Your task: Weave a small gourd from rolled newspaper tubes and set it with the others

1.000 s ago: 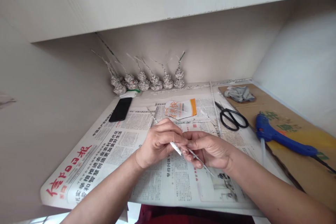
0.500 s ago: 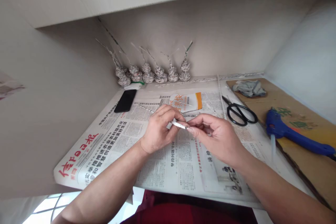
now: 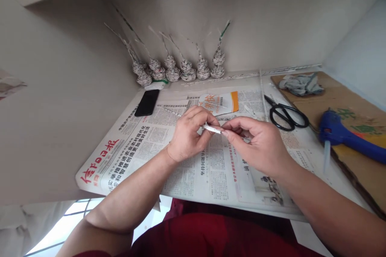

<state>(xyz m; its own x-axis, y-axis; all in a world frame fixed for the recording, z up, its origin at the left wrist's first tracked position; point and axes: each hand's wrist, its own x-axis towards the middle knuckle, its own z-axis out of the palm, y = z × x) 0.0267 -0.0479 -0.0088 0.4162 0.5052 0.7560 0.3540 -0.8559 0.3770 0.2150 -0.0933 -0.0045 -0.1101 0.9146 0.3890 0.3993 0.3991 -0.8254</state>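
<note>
Between my hands is a small white rolled paper strip (image 3: 212, 129), held above the newspaper. My left hand (image 3: 193, 132) pinches its left part between thumb and fingers. My right hand (image 3: 256, 140) grips the right end with thumb and forefinger. A thin paper stick (image 3: 171, 111) juts out to the left behind my left hand; whether it joins the strip, I cannot tell. Behind my hands lies a printed card piece (image 3: 221, 103) with an orange edge.
Newspaper (image 3: 132, 160) covers the table. Several woven paper gourds (image 3: 187, 73) line the back wall. A black phone (image 3: 147, 103) lies at left. Scissors (image 3: 285, 116), a blue glue gun (image 3: 340, 134), a crumpled cloth (image 3: 301, 84) and cardboard (image 3: 362, 184) are at right. Paper sticks (image 3: 241, 76) lie behind.
The camera view has tilted and shifted, so the surroundings sit higher and farther right. Both hands keep their hold on the paper strip, almost unmoved relative to each other.
</note>
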